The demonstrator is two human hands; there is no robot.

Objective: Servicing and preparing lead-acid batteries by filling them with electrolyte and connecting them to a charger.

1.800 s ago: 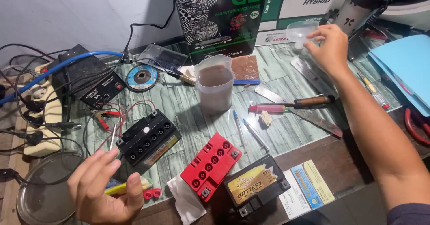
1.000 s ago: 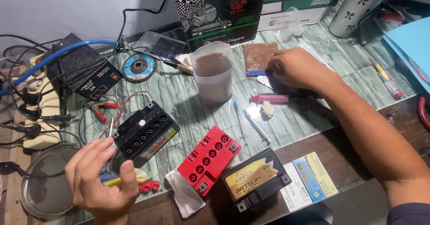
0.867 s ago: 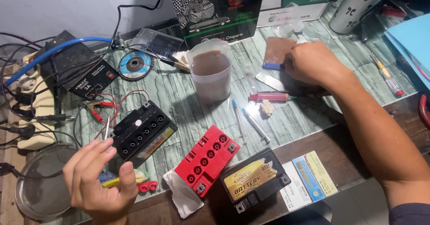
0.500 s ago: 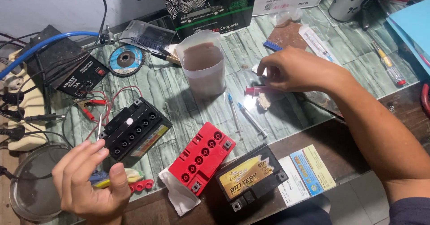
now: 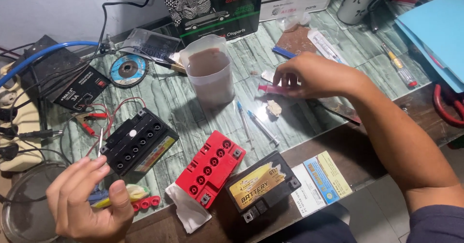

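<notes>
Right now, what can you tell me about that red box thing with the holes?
The red battery is a small block with a shiny plastic-looking top. Six round open holes run in a row along it, and a dark terminal sits at each of two corners. It lies flat and slanted on the green table, between a black battery with open holes and a black-and-gold battery. A white rag touches its near corner. No hand touches it.

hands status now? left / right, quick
Left hand: raised, fingers loosely curled, pinching a thin metal tool.
Right hand: closed on the pink-handled tool lying on the table.
</notes>
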